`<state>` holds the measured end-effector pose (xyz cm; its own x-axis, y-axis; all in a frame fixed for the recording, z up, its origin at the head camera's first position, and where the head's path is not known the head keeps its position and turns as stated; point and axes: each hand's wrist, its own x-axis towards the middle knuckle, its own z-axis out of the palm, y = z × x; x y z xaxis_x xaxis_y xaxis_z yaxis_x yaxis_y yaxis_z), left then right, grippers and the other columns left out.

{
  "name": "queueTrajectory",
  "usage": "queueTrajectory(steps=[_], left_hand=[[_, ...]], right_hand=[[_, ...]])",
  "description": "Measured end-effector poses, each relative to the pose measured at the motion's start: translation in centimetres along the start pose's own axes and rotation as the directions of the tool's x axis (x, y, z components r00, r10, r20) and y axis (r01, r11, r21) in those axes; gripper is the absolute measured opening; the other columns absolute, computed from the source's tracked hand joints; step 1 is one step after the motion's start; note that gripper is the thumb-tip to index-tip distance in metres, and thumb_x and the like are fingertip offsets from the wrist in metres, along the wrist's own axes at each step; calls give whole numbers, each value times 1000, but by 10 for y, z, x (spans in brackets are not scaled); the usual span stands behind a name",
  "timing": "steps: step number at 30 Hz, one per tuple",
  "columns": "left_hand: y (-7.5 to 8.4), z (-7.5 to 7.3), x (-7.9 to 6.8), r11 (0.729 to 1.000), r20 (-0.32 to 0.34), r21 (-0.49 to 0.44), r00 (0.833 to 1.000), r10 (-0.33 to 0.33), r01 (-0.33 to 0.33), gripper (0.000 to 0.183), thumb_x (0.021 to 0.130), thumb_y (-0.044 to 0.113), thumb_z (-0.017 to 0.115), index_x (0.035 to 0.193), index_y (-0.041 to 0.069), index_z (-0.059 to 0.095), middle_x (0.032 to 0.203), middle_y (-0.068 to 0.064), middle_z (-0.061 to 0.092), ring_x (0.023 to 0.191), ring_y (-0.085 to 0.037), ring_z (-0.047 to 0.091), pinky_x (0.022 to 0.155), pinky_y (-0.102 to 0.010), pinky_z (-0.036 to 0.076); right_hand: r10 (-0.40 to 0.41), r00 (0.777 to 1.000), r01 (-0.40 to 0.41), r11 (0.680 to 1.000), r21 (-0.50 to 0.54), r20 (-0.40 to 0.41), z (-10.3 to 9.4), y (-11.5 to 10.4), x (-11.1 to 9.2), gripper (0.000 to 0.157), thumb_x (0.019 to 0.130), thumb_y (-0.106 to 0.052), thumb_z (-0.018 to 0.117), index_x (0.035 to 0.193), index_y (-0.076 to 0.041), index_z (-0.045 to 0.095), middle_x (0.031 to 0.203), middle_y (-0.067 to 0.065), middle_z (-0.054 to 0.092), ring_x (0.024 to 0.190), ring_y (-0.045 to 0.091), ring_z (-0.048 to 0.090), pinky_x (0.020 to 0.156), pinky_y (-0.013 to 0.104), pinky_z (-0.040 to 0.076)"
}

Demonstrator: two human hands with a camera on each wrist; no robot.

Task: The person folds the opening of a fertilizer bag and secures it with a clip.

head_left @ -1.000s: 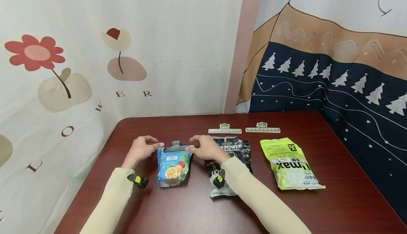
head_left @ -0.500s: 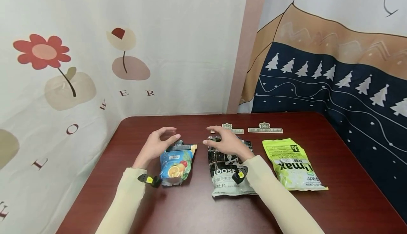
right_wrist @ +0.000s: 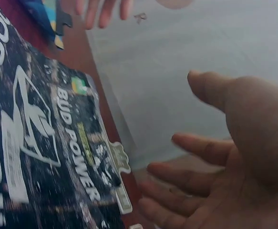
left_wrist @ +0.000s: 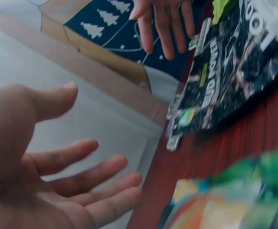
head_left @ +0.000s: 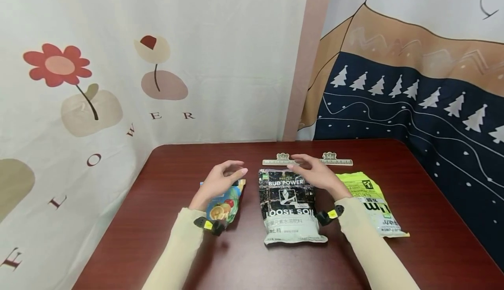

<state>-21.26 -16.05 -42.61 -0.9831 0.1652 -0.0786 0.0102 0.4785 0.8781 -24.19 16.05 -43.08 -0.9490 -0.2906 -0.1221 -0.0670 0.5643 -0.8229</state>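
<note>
In the head view my left hand (head_left: 221, 182) hovers over the blue fruit-print pouch (head_left: 225, 207), hiding its upper left part. Its fingers are spread and hold nothing, as the left wrist view also shows. My right hand (head_left: 316, 175) is above the upper right of the black-and-white soil bag (head_left: 289, 220), palm inward, fingers relaxed and apart from it. Two ruler-edged clips lie behind the bags: the left clip (head_left: 275, 162) and the right clip (head_left: 338, 162), partly behind my right hand. In the right wrist view a dark clip (right_wrist: 64, 20) shows on the pouch's edge.
A yellow-green bag (head_left: 379, 207) lies at the right, partly covered by my right forearm. Everything rests on a dark red table (head_left: 252, 263). A printed curtain (head_left: 228, 62) hangs behind the table's far edge.
Both hands have let go of the clipped blue pouch and moved right. The right hand has passed over the soil bag to its right side; the left hand now hangs above the pouch.
</note>
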Motion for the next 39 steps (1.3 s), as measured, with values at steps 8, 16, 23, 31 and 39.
queueTrajectory(steps=[8,16,23,31,39], left_hand=[[9,30,5,990,-3,40,991,-132,133,53,98,52,65,136,15,64,131,-9,70,126,-30,63,104,-50,51],[7,55,11,983,-83,41,981,-173,177,52,98,46,66,134,8,66,135,-12,67,130,-33,60,108,-51,48],[8,70,17,976,-52,-15,975,-217,216,49,103,30,62,139,-2,58,115,-17,73,102,-28,71,87,-40,58],[5,85,24,966,-97,-22,961,-258,257,34,101,16,63,126,-7,64,112,-20,70,72,-21,71,67,-32,60],[6,92,25,950,-172,48,939,-297,309,18,96,18,71,99,0,73,92,-13,70,55,-14,64,58,-27,53]], right_hand=[[214,976,-211,974,78,-40,-14,18,-12,77,98,-57,61,158,-15,39,158,21,45,147,40,41,118,59,36],[289,957,-281,941,190,-11,-8,34,-18,72,102,-43,61,155,0,37,151,27,49,133,40,56,107,47,51],[348,937,-340,918,203,-5,-1,39,-13,64,101,-37,63,145,7,47,144,28,52,120,37,63,89,40,61],[371,925,-354,920,171,-80,5,43,-8,45,99,-29,67,125,8,65,121,22,63,100,29,69,81,40,62],[369,923,-354,925,135,-112,8,47,-7,29,98,-26,70,79,-3,68,86,8,60,79,21,63,69,33,56]])
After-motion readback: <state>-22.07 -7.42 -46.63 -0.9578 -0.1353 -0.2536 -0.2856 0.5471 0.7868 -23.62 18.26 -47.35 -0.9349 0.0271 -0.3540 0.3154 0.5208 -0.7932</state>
